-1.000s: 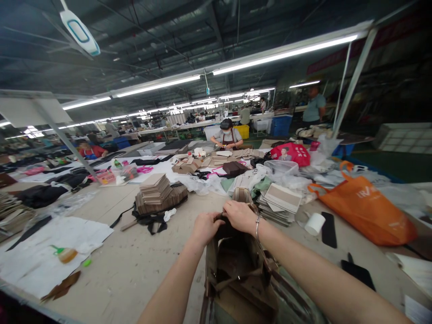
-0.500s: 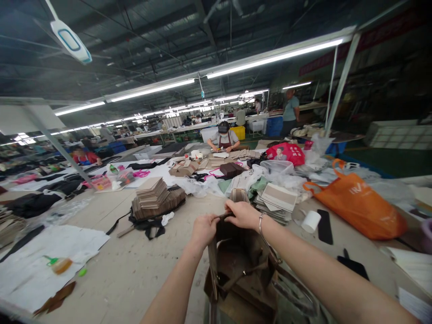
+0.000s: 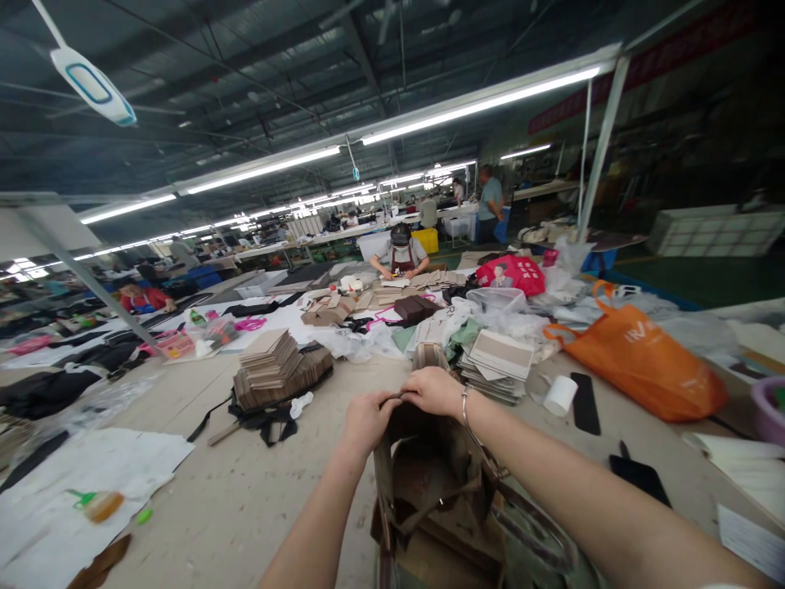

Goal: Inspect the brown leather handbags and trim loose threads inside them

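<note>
A brown bag (image 3: 454, 523) stands upright at the bottom centre, its mouth facing me and its inside dark. My left hand (image 3: 368, 417) pinches the far rim of the bag from the left. Close beside it, my right hand (image 3: 432, 391), with a bracelet at the wrist, grips the same rim, and the fingertips of both hands nearly touch. Thin straps with metal fittings cross the bag's opening. My right forearm hides part of its right side.
Stacked brown pieces (image 3: 275, 368) lie left of the bag; grey pieces (image 3: 496, 364) lie beyond it. An orange bag (image 3: 650, 356), white roll (image 3: 560, 396) and black phone-like slab (image 3: 586, 403) are right. A glue bottle (image 3: 98, 505) lies left. A person (image 3: 401, 252) sits across the table.
My left hand has slid slightly along the rim and the fingertips of both hands have come closer together. The whole view has shifted a little.
</note>
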`<state>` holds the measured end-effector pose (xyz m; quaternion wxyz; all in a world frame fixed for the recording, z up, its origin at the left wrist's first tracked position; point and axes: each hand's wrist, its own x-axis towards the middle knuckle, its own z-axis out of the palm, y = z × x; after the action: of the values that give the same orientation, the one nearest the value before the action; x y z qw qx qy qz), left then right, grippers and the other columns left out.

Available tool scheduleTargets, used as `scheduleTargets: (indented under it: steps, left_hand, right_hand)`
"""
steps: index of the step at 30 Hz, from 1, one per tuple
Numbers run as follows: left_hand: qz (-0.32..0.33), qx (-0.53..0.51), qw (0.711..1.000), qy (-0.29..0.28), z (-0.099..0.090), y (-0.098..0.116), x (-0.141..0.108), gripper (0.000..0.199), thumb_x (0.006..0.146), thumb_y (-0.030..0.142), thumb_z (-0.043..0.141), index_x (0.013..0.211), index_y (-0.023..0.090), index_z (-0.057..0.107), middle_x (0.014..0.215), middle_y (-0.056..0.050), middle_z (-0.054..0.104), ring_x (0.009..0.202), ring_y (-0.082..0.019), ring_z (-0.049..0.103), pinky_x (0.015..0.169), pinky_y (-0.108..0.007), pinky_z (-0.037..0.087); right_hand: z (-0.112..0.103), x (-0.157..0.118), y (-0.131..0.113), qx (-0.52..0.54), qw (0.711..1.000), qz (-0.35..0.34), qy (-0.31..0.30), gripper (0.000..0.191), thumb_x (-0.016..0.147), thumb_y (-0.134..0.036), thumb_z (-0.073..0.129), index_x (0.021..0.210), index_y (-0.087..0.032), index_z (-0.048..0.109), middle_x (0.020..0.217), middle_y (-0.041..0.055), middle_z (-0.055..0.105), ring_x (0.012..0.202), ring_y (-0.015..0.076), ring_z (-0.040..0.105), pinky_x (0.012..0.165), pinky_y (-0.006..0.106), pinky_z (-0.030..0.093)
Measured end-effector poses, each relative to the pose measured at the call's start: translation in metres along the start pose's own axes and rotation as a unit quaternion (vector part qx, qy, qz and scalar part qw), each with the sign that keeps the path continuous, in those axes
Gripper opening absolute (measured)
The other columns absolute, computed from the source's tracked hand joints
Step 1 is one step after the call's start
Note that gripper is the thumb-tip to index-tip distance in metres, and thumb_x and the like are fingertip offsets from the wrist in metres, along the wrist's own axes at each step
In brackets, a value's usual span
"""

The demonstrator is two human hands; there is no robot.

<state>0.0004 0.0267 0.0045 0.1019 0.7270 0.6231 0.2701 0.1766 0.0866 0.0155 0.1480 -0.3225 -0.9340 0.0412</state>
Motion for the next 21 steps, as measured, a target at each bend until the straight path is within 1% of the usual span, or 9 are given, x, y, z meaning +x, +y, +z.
scheduleTargets:
  steps: [5, 14, 21]
  left_hand:
    - [0.006, 0.003, 1.0, 0.007, 0.005, -0.003, 0.003, 0.02, 0.085, 0.027, 0.054, 0.09, 0.024, 0.073, 0.091, -0.003, 0.073, 0.083, -0.019, 0.067, 0.078, -0.03, 0.05]
    - [0.016, 0.016, 1.0, 0.009, 0.006, -0.006, 0.001, 0.02, 0.085, 0.022, 0.053, 0.089, 0.022, 0.072, 0.089, -0.003, 0.073, 0.082, -0.018, 0.066, 0.076, -0.028, 0.049]
    - [0.017, 0.035, 0.999, 0.007, 0.005, -0.005, 0.003, 0.019, 0.085, 0.021, 0.052, 0.089, 0.021, 0.071, 0.088, -0.003, 0.072, 0.081, -0.017, 0.065, 0.074, -0.028, 0.047]
  right_hand:
    - [-0.003, 0.0, -0.002, -0.008, 1.0, 0.007, -0.004, 0.027, 0.09, -0.037, 0.048, 0.096, -0.024, 0.071, 0.09, 0.0048, 0.07, 0.084, 0.019, 0.062, 0.07, 0.026, 0.042]
    - [-0.008, 0.0, -0.01, -0.024, 0.999, 0.018, -0.015, 0.032, 0.09, -0.038, 0.043, 0.095, -0.023, 0.07, 0.093, 0.0047, 0.07, 0.088, 0.0204, 0.062, 0.071, 0.028, 0.043]
    - [-0.007, 0.007, -0.017, -0.016, 0.999, 0.046, -0.024, 0.034, 0.088, -0.036, 0.041, 0.087, -0.019, 0.072, 0.09, 0.0091, 0.07, 0.087, 0.0248, 0.063, 0.074, 0.033, 0.045]
